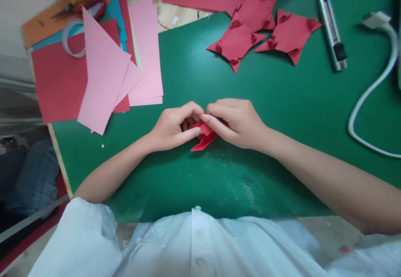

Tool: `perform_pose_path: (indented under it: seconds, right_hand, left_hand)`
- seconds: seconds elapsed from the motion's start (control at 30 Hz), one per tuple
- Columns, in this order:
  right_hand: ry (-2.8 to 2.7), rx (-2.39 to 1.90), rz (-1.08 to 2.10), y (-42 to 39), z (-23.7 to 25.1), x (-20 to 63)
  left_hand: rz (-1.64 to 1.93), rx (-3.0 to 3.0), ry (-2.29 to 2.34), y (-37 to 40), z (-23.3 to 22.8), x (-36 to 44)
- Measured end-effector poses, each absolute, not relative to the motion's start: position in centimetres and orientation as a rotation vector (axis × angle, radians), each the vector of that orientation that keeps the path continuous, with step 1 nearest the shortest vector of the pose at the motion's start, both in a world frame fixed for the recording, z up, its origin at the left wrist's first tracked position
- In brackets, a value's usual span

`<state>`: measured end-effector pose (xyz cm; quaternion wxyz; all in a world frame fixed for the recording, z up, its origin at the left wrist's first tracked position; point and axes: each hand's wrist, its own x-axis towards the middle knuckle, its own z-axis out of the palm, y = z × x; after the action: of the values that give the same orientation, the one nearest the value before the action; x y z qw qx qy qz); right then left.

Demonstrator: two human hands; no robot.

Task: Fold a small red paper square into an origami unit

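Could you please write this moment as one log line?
left hand: holds folded red paper piece | right hand: holds same piece | surface: green tabletop | beyond: star-shaped red paper pieces

Green table (188,64), pale scuffs (249,193) near front edge. Left: large red sheet (56,80) partly on table; just beside it, overlapping pink sheets (145,51). Tiny white scrap (102,146) near left edge. Far side: folded red star-like shapes (236,45), two overlapping, third just beside. Right: silver utility knife (328,26), black slider (339,52); white cable (390,59) curving frontward.
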<state>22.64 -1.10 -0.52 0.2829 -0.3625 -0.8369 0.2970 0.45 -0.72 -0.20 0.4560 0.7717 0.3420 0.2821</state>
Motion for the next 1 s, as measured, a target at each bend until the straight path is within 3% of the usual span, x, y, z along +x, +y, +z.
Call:
perform_pose_path:
  seconds: [1.0]
  right_hand:
    - [-2.281, -0.991, 0.733, -1.19, -0.59, 22.66]
  left_hand:
    - [0.720, 1.955, 0.827, -0.80, -0.14, 0.47]
